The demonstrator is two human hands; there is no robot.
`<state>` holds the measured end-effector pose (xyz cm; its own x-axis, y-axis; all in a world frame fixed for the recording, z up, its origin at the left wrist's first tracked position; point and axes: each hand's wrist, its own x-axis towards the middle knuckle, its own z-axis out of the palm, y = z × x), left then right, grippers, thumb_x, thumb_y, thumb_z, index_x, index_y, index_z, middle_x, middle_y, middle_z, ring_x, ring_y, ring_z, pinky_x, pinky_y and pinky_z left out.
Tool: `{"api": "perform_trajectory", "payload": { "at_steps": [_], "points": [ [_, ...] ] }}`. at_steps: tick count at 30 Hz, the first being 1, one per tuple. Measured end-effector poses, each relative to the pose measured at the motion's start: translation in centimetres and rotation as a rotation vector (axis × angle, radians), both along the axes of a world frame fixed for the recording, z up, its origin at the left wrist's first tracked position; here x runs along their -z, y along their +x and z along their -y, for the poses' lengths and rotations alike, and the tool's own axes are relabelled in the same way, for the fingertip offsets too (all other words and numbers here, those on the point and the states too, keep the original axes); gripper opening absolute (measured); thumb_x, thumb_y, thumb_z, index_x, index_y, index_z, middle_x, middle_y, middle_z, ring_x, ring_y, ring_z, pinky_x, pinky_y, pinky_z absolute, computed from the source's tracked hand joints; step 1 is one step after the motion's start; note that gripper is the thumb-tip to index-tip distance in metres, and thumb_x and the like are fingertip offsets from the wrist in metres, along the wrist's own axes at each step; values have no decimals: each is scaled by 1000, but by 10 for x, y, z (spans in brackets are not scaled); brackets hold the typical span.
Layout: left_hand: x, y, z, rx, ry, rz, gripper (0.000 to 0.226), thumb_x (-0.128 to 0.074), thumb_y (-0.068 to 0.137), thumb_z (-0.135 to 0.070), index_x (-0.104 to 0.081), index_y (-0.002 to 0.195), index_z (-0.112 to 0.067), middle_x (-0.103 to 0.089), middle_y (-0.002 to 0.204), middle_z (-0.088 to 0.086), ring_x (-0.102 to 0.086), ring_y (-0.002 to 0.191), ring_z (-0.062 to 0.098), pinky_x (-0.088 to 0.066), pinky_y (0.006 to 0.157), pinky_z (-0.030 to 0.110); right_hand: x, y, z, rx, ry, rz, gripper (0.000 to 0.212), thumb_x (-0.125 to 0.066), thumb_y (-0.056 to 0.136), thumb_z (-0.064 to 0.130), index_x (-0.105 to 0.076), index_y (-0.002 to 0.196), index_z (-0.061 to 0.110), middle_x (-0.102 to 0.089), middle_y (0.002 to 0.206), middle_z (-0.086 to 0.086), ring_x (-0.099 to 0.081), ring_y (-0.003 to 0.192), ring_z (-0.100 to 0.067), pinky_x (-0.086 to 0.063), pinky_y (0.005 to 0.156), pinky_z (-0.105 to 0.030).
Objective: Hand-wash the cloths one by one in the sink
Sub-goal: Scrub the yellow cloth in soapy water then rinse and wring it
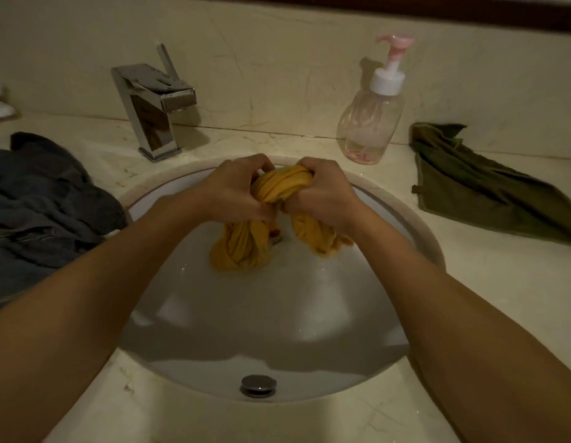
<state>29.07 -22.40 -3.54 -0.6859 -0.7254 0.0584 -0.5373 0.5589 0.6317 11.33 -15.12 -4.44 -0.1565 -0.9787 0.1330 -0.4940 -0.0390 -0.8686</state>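
Observation:
A yellow cloth (pixel 242 247) hangs bunched over the far half of the white oval sink (pixel 245 321). My left hand (pixel 236 187) grips its left part and my right hand (pixel 319 193) grips its right part, fingers curled into the fabric, the two hands close together. The cloth's two ends droop down into the basin below my hands. A dark blue-grey cloth (pixel 41 199) lies heaped on the counter to the left of the sink. An olive green cloth (pixel 482 190) lies on the counter to the right.
A chrome tap (pixel 153 107) stands behind the sink at the left, with no water running. A clear soap pump bottle (pixel 373 116) with a pink nozzle stands behind the sink at the right. An overflow fitting (pixel 258 385) sits at the basin's near wall. The counter is pale marble.

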Motion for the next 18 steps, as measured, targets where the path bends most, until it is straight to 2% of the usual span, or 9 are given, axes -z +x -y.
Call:
{"api": "perform_trajectory", "payload": {
  "at_steps": [2, 4, 8, 10, 11, 13, 16, 18],
  "points": [
    [5, -4, -4, 39, -1, 15, 69, -83, 64, -44, -55, 126, -34, -65, 113, -9, -63, 102, 14, -56, 80, 37, -6, -2, 0, 45, -55, 41, 30, -83, 63, 2, -63, 77, 20, -62, 68, 6, -59, 61, -7, -51, 53, -29],
    [9, -7, -8, 82, 103, -141, 75, -80, 61, -38, -55, 131, -32, -66, 120, -7, -65, 109, 15, -57, 91, 45, -13, -2, 0, 51, -94, 75, 31, -82, 58, 2, -63, 76, 17, -63, 71, 2, -61, 66, -12, -52, 55, -33],
    [5, -5, -8, 85, 337, -426, 92, -84, 48, -34, -48, 133, -30, -62, 123, -3, -64, 112, 9, -56, 92, 37, -31, 7, 0, 45, -178, 233, 35, -77, 55, -7, -63, 81, 13, -64, 76, -6, -64, 70, -19, -55, 58, -38],
    [5, -1, -6, 104, 382, -462, 94, -86, 53, -33, -47, 138, -27, -63, 128, -3, -63, 116, 12, -54, 97, 38, -39, 11, 2, 55, -245, 320, 37, -75, 53, -4, -64, 84, 13, -66, 81, -11, -69, 78, -35, -61, 67, -53],
    [6, 1, -7, 123, 394, -459, 91, -85, 57, -33, -48, 139, -24, -65, 129, -3, -63, 118, 14, -53, 98, 38, -42, 12, 3, 57, -279, 361, 38, -75, 52, -3, -64, 85, 14, -67, 84, -13, -70, 85, -42, -61, 71, -61],
    [8, 0, -11, 176, 453, -471, 73, -81, 65, -32, -55, 132, -19, -69, 123, -3, -65, 115, 17, -54, 95, 36, -46, 17, 3, 44, -322, 427, 42, -75, 50, -3, -64, 87, 14, -67, 87, -13, -69, 89, -44, -58, 73, -65],
    [8, -4, -20, 236, 629, -552, 44, -76, 66, -21, -66, 108, -14, -73, 103, 3, -69, 98, 20, -57, 84, 34, -48, 28, -2, -6, -349, 452, 44, -73, 52, -4, -61, 90, 14, -66, 87, -12, -67, 81, -33, -59, 71, -58],
    [8, -3, -19, 205, 645, -542, 45, -78, 65, -18, -68, 108, -9, -71, 108, 14, -69, 101, 30, -58, 89, 45, -46, 28, -3, 2, -339, 412, 43, -74, 54, -3, -61, 91, 14, -66, 86, -9, -67, 78, -25, -60, 69, -51]
  ]
}}
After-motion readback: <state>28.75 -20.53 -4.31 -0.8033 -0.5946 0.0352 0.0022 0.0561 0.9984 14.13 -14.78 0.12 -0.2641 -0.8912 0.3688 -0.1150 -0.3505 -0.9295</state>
